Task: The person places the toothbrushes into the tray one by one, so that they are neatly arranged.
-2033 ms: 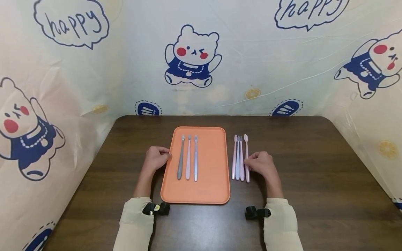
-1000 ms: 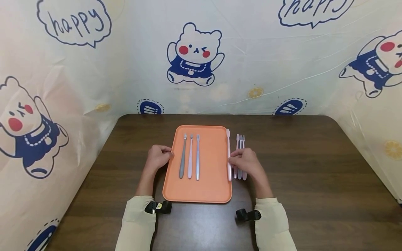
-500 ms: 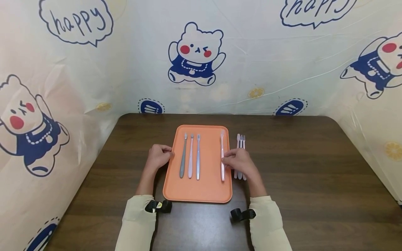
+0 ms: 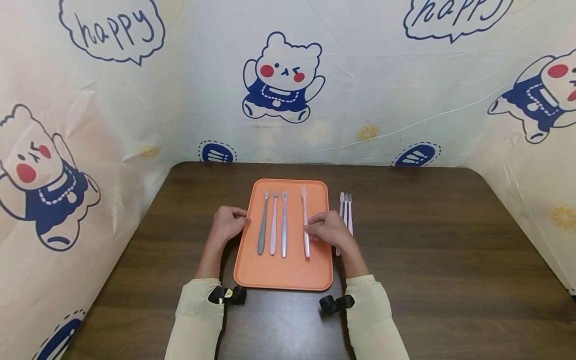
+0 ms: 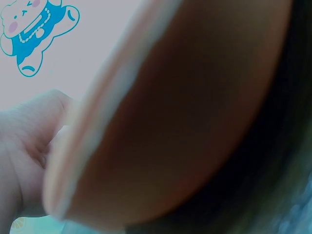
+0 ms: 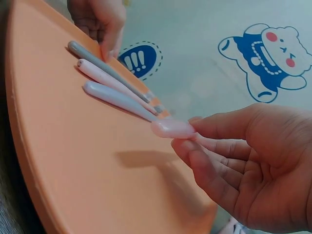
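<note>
An orange tray [image 4: 292, 272] lies on the table, with a grey toothbrush [image 4: 262, 225], a pink toothbrush [image 4: 273, 225] and a blue toothbrush [image 4: 284, 225] side by side on its left half. My right hand [image 4: 332, 230] pinches another pink toothbrush [image 6: 168, 128] between thumb and fingers, above the tray right of those three. Its shadow falls on the tray in the right wrist view. At the tray's left rim, my left hand [image 4: 228, 223] grips the edge with thumb and fingers. The left wrist view is mostly filled by the blurred tray [image 5: 146, 146].
Several more toothbrushes [image 4: 341, 200] lie close together on the dark wooden table [image 4: 450, 250], just right of the tray and partly hidden by the right hand. A patterned curtain [image 4: 342, 90] rises behind the table and along both sides.
My right hand has picked up a pink toothbrush from the group on the right and carried it left over the tray's rim. The left hand stays at the tray's left edge.
</note>
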`<state>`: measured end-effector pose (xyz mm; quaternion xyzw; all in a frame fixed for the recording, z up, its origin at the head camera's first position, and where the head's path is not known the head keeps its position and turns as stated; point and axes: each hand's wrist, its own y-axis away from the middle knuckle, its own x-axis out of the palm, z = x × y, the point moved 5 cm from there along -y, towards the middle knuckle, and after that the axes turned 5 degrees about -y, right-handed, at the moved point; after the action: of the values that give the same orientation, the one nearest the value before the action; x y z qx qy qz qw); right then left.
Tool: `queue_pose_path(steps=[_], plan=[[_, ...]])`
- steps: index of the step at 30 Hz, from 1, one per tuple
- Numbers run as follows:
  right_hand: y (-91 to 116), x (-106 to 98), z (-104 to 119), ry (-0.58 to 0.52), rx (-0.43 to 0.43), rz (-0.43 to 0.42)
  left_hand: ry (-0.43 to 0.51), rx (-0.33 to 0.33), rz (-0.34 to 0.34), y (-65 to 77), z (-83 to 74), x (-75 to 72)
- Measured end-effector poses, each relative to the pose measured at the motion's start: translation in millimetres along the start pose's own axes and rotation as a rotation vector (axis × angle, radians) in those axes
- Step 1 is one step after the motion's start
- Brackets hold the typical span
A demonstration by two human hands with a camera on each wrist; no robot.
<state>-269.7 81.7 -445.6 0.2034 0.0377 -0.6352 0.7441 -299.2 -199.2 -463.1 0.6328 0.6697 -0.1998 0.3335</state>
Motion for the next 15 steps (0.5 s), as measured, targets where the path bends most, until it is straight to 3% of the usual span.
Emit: queue_pose_path(steps=[15], plan=[[-6,16,-2,-0.012,0.004,0.000,-0.011,0.005,-0.007,1.8,-1.7,-1.4]])
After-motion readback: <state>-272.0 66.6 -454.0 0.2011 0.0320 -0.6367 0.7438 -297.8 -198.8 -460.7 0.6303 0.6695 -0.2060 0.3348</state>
